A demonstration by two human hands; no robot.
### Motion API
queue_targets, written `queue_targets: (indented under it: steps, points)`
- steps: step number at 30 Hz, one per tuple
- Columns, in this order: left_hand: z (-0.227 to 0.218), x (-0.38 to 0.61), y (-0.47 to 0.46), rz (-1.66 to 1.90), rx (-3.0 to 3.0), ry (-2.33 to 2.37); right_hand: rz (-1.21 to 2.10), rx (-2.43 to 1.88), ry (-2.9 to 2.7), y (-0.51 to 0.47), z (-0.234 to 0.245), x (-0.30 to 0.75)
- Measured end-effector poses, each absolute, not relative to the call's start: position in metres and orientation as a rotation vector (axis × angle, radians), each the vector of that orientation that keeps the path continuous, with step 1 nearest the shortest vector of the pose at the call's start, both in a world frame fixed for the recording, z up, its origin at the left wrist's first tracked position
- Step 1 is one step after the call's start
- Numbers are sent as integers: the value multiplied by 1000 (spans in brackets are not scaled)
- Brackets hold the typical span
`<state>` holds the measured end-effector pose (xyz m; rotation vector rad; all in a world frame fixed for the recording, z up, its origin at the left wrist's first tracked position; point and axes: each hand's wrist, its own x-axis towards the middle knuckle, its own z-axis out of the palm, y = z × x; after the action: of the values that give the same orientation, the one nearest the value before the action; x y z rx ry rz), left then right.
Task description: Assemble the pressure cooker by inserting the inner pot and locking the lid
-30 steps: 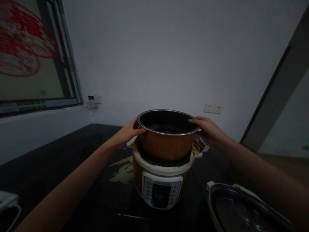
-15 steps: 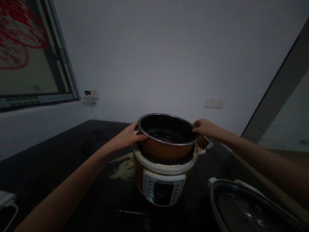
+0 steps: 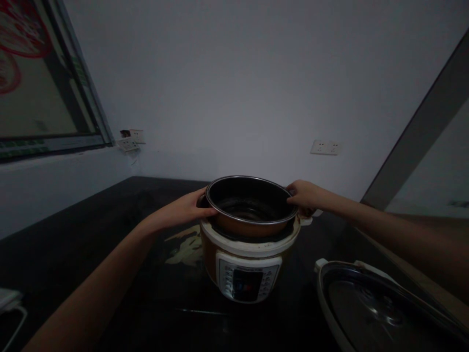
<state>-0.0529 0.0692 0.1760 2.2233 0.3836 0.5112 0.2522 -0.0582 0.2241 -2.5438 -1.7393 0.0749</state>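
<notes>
So my left hand (image 3: 191, 207) and right hand (image 3: 307, 195) are both clamped on opposite edges of the inner pot (image 3: 252, 208), probably for balance, with it sitting partway inside the cooker (image 3: 249, 274) and the lid (image 3: 381, 308) parked to the right, presumably out of the way.

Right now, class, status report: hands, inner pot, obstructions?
Left hand, right hand gripping inner pot at rim. Pot partway into cooker. Lid aside, not blocking.

We hold with left hand (image 3: 190, 205) and right hand (image 3: 306, 194) the inner pot (image 3: 249, 227), by its rim, partly inside the cooker (image 3: 249, 248), one lid (image 3: 366, 318) at right, on the black table (image 3: 95, 215)
</notes>
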Motion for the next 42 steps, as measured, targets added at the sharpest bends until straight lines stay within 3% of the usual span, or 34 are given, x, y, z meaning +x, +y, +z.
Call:
queue_targets:
  steps: [19, 28, 42]
  points:
    - [187, -70, 65, 340, 2554, 485, -57, -2531, -1844, -68, 213, 245]
    - [171, -55, 90, 690, 2239, 769, -134, -2458, -1887, -57, 216, 255]
    - [152, -31, 99, 800, 2222, 786, 49, -2414, -2030, -50, 208, 258]
